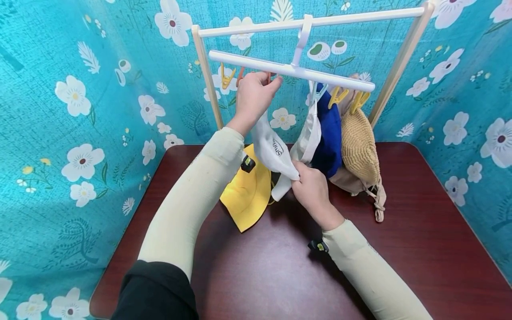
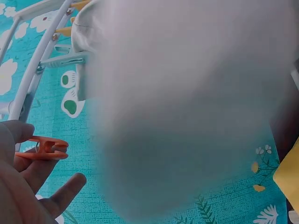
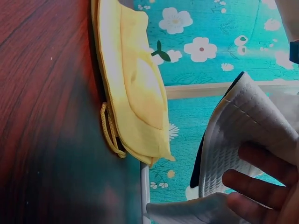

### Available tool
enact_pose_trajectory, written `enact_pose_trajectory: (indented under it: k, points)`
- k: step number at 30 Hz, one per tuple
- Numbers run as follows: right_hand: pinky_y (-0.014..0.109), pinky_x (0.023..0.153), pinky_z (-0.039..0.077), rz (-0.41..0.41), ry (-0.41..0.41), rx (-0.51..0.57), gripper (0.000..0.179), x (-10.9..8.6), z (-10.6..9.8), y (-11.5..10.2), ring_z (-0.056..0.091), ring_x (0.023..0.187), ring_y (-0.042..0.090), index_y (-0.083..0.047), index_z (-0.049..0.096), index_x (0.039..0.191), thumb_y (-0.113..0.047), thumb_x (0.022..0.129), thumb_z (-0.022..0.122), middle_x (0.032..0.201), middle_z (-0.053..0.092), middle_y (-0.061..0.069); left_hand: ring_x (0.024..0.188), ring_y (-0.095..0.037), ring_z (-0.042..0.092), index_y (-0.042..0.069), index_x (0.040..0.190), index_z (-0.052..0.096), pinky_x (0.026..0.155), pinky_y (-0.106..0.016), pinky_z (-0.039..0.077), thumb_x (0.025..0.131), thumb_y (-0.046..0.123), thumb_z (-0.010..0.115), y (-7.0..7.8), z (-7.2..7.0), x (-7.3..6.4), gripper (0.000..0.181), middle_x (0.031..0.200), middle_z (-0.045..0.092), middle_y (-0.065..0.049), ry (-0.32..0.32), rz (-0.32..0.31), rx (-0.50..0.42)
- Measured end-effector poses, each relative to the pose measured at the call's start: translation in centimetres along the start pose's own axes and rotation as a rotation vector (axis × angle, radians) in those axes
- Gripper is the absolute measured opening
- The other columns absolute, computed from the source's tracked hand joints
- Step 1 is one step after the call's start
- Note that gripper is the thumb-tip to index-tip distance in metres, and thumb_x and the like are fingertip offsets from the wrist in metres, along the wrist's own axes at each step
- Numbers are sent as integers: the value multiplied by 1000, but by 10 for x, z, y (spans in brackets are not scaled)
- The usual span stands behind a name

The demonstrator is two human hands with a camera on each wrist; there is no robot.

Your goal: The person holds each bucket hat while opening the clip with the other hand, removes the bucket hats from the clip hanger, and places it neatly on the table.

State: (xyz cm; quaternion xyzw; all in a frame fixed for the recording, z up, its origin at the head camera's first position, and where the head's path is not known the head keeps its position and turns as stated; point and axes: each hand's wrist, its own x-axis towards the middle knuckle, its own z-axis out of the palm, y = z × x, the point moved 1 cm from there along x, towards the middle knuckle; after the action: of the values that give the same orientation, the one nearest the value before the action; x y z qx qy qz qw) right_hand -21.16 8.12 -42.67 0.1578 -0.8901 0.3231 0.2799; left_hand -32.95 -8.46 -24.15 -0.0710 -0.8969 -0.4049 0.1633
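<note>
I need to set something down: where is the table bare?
The table is bare between the sleeves, nearer than the yellow hat, and right of the straw hat. Crowded: around the white hat held in the right hand, between those two.

White hat (image 3: pixel 254 116) in grip (image 3: pixel 270 190), yellow hat (image 3: pixel 142 93) apart

Hanger bar (image 1: pixel 256 63): smooth plastic, by appearance. Beneath it I observe: orange clip (image 2: pixel 56 141), smooth plastic; white hat (image 1: pixel 269 141), matt cloth; yellow hat (image 1: pixel 248 195), likewise; tan hat (image 1: pixel 360 138), coarse weave; table (image 1: pixel 248 275), glossy wood-grain.
</note>
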Motion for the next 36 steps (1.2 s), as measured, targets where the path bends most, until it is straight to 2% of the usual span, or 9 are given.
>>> enact_pose_trajectory:
  k: [6, 12, 18, 22, 30, 36]
  points:
    - [54, 72, 56, 104, -75, 75, 25, 2, -4, 0, 74, 89, 35, -18, 78, 112, -17, 91, 63, 101, 78, 8, 57, -16, 43, 17, 68, 51, 55, -30, 30, 100, 49, 60, -1, 0, 0, 46, 57, 44, 5, 9, 6, 0]
    - [48, 75, 56, 249, -110, 168, 25, 8, -7, -1, 74, 92, 29, -20, 79, 106, -17, 92, 59, 100, 79, 3, 58, -16, 44, 17, 69, 50, 55, -30, 31, 101, 49, 59, 0, 0, -1, 47, 58, 44, 5, 8, 14, 11]
    - [45, 69, 52, 348, -51, 183, 22, 13, -11, -1, 69, 81, 28, -19, 77, 99, -15, 93, 56, 91, 76, 5, 56, -15, 43, 18, 68, 49, 53, -30, 29, 101, 49, 59, 0, 1, -2, 47, 57, 42, 5, 7, 18, 18]
    - [45, 71, 51, 387, 7, 184, 22, 16, -13, -1, 69, 85, 28, -19, 77, 98, -16, 95, 55, 93, 76, 6, 57, -15, 45, 18, 70, 52, 54, -29, 30, 100, 49, 60, -1, 2, -2, 45, 58, 45, 5, 12, 12, 35]
    - [48, 71, 53, 462, 80, 159, 26, 22, -11, 5, 71, 92, 31, -20, 78, 104, -17, 94, 54, 100, 77, 6, 63, -14, 53, 22, 83, 67, 55, -27, 33, 99, 51, 62, -1, 5, 0, 34, 71, 64, 7, 36, 19, 106]
    - [50, 67, 51, 470, 85, 109, 25, 21, -6, 9, 72, 93, 35, -22, 77, 107, -20, 94, 55, 101, 77, 6, 69, -10, 60, 24, 83, 68, 58, -27, 37, 98, 51, 63, 0, 7, -2, 32, 86, 73, 12, 58, 22, 127]
